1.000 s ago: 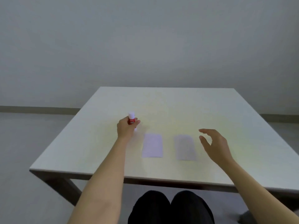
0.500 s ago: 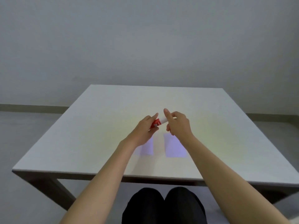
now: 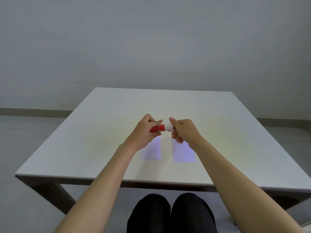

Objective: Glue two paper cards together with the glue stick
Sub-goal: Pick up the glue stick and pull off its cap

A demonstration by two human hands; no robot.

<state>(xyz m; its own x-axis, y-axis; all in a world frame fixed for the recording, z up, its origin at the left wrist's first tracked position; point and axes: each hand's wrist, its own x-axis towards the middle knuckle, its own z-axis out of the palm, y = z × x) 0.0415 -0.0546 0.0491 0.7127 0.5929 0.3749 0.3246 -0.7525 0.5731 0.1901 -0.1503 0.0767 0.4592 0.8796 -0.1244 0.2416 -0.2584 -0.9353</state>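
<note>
A red glue stick with a white cap lies sideways in the air above the table. My left hand grips its red body. My right hand pinches the white cap, which sits on the stick. Two pale paper cards lie flat side by side below my hands: the left card partly under my left wrist, the right card partly under my right wrist.
The white square table has its front edge close to my knees. A plain grey wall stands behind, and grey floor shows on both sides.
My left hand lifted the glue stick from the table's left and brought it to the middle. My right hand came in and took hold of the cap. The stick now lies more level.
</note>
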